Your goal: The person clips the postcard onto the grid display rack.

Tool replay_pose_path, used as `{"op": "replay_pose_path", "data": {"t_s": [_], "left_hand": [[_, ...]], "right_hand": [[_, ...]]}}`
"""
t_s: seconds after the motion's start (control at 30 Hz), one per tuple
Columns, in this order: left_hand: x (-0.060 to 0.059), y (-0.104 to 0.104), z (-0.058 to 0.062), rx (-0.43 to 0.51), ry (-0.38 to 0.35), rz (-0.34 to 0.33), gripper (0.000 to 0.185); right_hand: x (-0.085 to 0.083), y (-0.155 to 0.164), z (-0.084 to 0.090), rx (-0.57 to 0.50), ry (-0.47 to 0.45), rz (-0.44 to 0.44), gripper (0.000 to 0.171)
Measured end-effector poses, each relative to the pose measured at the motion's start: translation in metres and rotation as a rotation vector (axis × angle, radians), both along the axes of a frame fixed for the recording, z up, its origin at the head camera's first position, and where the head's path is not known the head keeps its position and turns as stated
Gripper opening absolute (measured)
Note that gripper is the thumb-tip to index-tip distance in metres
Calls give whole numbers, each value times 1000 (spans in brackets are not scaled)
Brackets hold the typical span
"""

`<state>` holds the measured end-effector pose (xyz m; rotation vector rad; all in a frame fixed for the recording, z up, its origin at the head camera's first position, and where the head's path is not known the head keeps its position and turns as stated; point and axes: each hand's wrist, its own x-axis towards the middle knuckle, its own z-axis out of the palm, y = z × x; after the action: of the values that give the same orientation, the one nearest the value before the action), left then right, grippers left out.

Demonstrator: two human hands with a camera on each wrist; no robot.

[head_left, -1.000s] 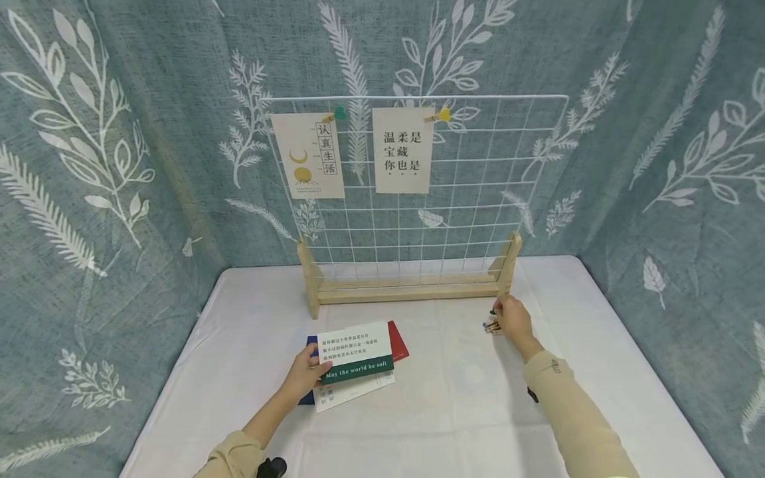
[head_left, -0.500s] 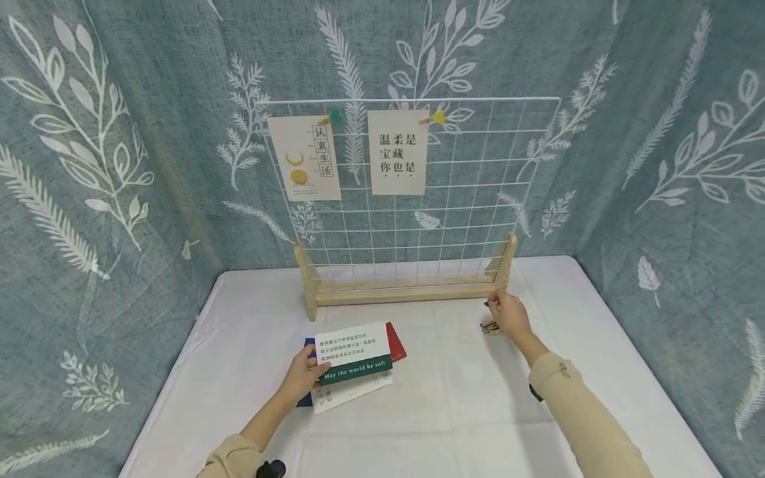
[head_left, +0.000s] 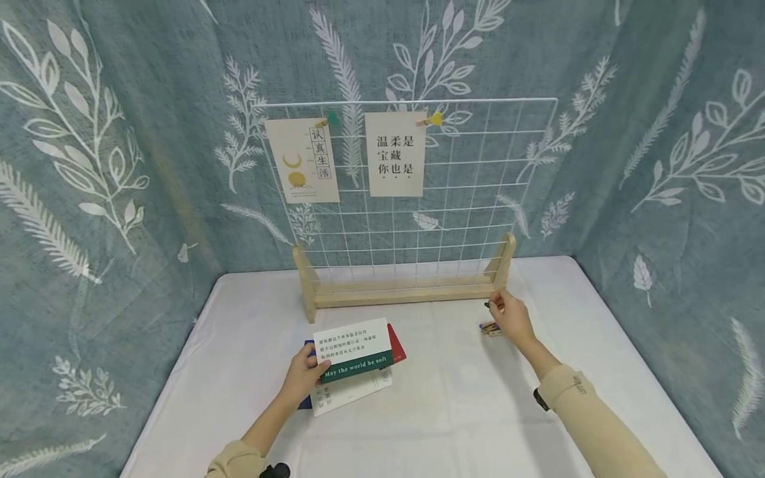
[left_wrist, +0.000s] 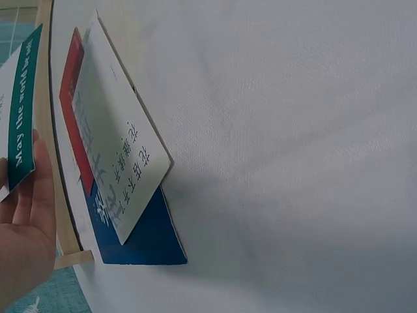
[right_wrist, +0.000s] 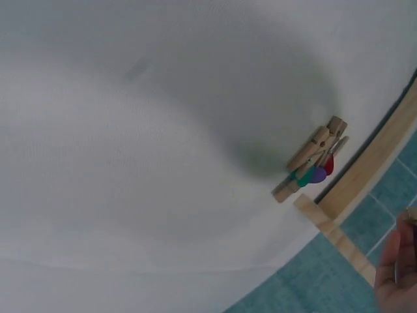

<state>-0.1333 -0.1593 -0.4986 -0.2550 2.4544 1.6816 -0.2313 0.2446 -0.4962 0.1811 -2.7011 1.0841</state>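
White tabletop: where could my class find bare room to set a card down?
A broad bare patch of tabletop lies between the loose cards and the clothespins, running toward the person. Another lies right of the right hand, out to the table's edge. Crowded: around the left hand, its green-banded card over the loose cards, and the clothespins near the rack's foot.

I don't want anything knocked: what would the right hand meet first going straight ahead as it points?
Probably the wooden base, near its right end; depth is unclear, so the right hand might meet the wire grid above it first.
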Motion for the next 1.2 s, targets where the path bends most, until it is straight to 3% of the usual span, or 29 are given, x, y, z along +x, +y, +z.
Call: {"op": "replay_pose_path", "data": {"t_s": [0.4,0.9,1.2], "left_hand": [[0,2,3,12,22,27,31],[-9,-4,18,-22,69,8,28],[-14,0,23,-23,87,12,27]], "right_hand": [[21,-11,1,-122,-20,-31,5],[24,-18,10,-194,26,17,6],[31,-11,16,-152,97,5,6]]}}
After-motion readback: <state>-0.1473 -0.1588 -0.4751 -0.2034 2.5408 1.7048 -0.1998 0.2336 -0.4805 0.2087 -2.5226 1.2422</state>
